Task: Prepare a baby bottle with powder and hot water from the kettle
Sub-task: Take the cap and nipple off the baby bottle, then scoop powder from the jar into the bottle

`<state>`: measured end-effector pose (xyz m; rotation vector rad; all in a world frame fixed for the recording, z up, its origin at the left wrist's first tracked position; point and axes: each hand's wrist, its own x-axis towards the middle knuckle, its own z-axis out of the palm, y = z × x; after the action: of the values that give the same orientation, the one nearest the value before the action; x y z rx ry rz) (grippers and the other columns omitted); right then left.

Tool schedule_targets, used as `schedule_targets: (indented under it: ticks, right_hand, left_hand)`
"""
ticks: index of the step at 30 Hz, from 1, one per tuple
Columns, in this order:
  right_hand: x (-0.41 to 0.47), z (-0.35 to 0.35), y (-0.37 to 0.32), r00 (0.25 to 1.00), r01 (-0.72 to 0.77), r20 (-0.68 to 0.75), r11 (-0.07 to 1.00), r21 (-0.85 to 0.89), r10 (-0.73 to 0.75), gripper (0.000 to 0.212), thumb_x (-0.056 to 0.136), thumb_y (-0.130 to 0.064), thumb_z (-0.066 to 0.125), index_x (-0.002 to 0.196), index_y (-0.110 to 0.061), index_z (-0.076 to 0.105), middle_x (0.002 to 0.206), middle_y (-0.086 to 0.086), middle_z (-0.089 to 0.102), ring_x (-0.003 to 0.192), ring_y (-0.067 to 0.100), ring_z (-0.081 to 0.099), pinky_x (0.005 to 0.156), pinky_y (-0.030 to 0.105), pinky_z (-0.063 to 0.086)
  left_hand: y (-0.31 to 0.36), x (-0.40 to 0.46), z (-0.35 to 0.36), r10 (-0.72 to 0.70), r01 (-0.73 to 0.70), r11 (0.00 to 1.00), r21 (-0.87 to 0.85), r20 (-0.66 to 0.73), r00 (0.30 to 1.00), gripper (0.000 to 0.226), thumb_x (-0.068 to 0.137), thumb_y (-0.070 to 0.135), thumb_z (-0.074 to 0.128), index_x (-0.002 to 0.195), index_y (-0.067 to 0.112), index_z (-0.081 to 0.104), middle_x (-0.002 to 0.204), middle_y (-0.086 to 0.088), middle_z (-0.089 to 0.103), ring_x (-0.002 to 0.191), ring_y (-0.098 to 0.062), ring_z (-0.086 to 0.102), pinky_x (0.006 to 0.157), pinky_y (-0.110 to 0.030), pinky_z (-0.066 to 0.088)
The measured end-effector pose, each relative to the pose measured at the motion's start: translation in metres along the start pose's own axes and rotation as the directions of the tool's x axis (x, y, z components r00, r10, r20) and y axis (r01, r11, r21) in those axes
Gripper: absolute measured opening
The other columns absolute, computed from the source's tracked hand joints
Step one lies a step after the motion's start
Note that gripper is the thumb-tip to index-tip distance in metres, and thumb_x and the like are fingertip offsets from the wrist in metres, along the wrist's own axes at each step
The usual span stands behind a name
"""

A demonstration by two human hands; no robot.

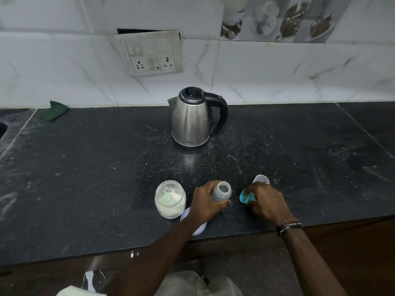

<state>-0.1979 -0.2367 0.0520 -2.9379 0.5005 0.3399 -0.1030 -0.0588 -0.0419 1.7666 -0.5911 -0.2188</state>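
Left hand (206,199) hides the bottle's (221,192) base; right hand (267,199) half-covers a blue collar (245,196).

Near the back edge of the speckled, dust-dulled black stone counter (85,178) stood a brushed stainless-steel kettle (191,122) with a glossy black plastic handle, while the translucent frosted plastic bottle (222,192) looked matt.

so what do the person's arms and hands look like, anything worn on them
Both forearms are bare, with no sleeves in view. The right hand has a dark band around its wrist, black with pale frayed threads, and what looks like a small pale ring on one finger, too small to be sure. The left hand and its wrist show nothing worn. No gloves and no watch are visible.
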Motion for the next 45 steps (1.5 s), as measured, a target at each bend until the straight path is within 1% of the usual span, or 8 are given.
schedule_targets:
  ticks: [10,20,25,30,32,36,41,45]
  right_hand:
    - [-0.001,-0.001,0.004,1.000,0.028,-0.012,0.999,0.026,-0.028,0.050,0.082,-0.021,0.069,0.131,-0.028,0.058,0.131,-0.002,0.059,0.122,0.023,0.055,0.090,0.039,0.052]
    - [-0.005,-0.009,0.003,0.995,0.020,-0.103,0.995,0.100,-0.010,0.044,0.084,-0.030,0.073,0.126,-0.028,0.062,0.124,-0.002,0.063,0.111,0.021,0.060,0.082,0.034,0.049]
    - [-0.004,-0.014,0.001,0.987,0.051,-0.160,0.988,0.144,-0.027,0.045,0.085,-0.034,0.073,0.128,-0.026,0.061,0.124,-0.005,0.063,0.103,0.014,0.062,0.078,0.027,0.047]
    - [-0.002,-0.019,-0.003,0.978,0.080,-0.204,0.985,0.156,-0.047,0.043,0.087,-0.037,0.072,0.127,-0.024,0.062,0.125,-0.004,0.063,0.105,0.015,0.061,0.077,0.026,0.044]
    - [0.000,-0.022,-0.006,0.967,0.105,-0.250,0.979,0.177,-0.058,0.040,0.087,-0.040,0.071,0.123,-0.023,0.064,0.120,-0.003,0.066,0.097,0.014,0.062,0.075,0.027,0.047]
    - [0.006,-0.032,-0.020,0.929,0.171,-0.363,0.951,0.256,-0.070,0.035,0.091,-0.043,0.066,0.116,-0.019,0.066,0.105,-0.002,0.069,0.086,0.013,0.062,0.071,0.030,0.050]
    - [0.020,-0.043,-0.047,0.875,0.282,-0.467,0.921,0.270,-0.131,0.030,0.091,-0.042,0.065,0.109,-0.019,0.069,0.100,-0.001,0.071,0.089,0.019,0.063,0.075,0.035,0.052]
    - [0.029,-0.056,-0.084,0.810,0.442,-0.531,0.854,0.274,-0.249,0.017,0.087,-0.032,0.070,0.092,-0.016,0.072,0.097,0.000,0.072,0.092,0.021,0.064,0.084,0.033,0.048]
  left_hand:
    - [0.000,0.000,-0.001,-0.016,0.016,1.000,0.026,0.022,1.000,0.055,0.064,0.022,0.091,0.113,0.026,0.068,0.106,0.014,0.073,0.097,-0.004,0.069,0.087,-0.036,0.058]
    - [0.007,-0.003,-0.004,-0.036,0.036,0.999,0.013,0.041,0.998,0.060,0.062,0.022,0.094,0.115,0.027,0.065,0.107,0.016,0.070,0.100,-0.004,0.068,0.089,-0.036,0.057]
    - [0.009,-0.003,-0.006,-0.121,0.125,0.991,-0.038,0.102,0.987,0.097,0.052,0.043,0.091,0.137,0.023,0.051,0.121,0.025,0.063,0.116,0.001,0.062,0.103,-0.036,0.052]
    - [0.014,-0.006,-0.014,-0.133,0.140,0.989,-0.040,0.146,0.980,0.128,0.047,0.050,0.094,0.154,0.018,0.031,0.151,0.002,0.048,0.138,-0.008,0.046,0.112,-0.043,0.043]
    - [0.021,-0.009,-0.018,-0.098,0.102,0.995,-0.018,0.145,0.984,0.133,0.051,0.051,0.094,0.157,0.020,0.020,0.158,0.001,0.038,0.144,-0.006,0.037,0.116,-0.037,0.038]
    - [0.050,-0.020,-0.029,0.024,-0.024,1.000,-0.012,0.038,0.999,0.129,0.061,0.037,0.095,0.158,0.013,0.013,0.163,0.003,0.025,0.148,0.000,0.023,0.118,-0.017,0.025]
    - [0.078,-0.034,-0.058,0.224,-0.212,0.973,0.091,-0.156,0.962,0.125,0.068,0.035,0.091,0.156,0.042,0.003,0.163,-0.006,0.026,0.151,-0.019,0.024,0.122,-0.034,0.025]
    - [0.071,-0.043,-0.088,0.268,-0.223,0.959,0.176,-0.301,0.915,0.127,0.065,0.032,0.094,0.157,0.013,0.009,0.161,-0.013,0.028,0.151,-0.030,0.025,0.119,-0.049,0.028]
